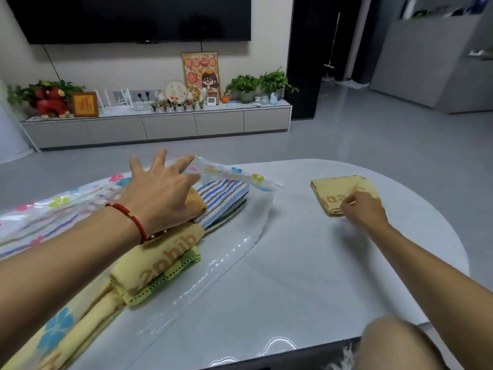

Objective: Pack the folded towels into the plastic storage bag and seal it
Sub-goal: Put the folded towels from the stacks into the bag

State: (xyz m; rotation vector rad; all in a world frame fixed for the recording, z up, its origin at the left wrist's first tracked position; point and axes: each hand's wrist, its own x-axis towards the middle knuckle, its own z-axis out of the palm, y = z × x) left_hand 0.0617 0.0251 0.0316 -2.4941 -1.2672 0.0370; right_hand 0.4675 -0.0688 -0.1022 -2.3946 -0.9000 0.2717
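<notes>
Towels lay in two places when I looked through the head camera. My left hand (162, 188) was spread with straight fingers over the stack inside the plastic storage bag (53, 209), and its fingertips lifted the flowered upper flap (226, 173) of the bag mouth. Just under this palm were an orange towel (196, 200) and a blue striped towel (226, 194); nearer to me from the wrist lay a yellow towel (157, 259) with letters, on top of a green one (186, 259). The clear lower sheet of the bag spread on the white table (306, 263) to the right of this hand. Well apart, on the far right, my right hand (364, 212) had curled fingers and pinched the near edge of a folded yellow towel (344, 188) that still lay flat on the table, outside the bag. Beyond both hands stood a low cabinet (160, 128) with plants and a dark screen (133, 17) above it.
</notes>
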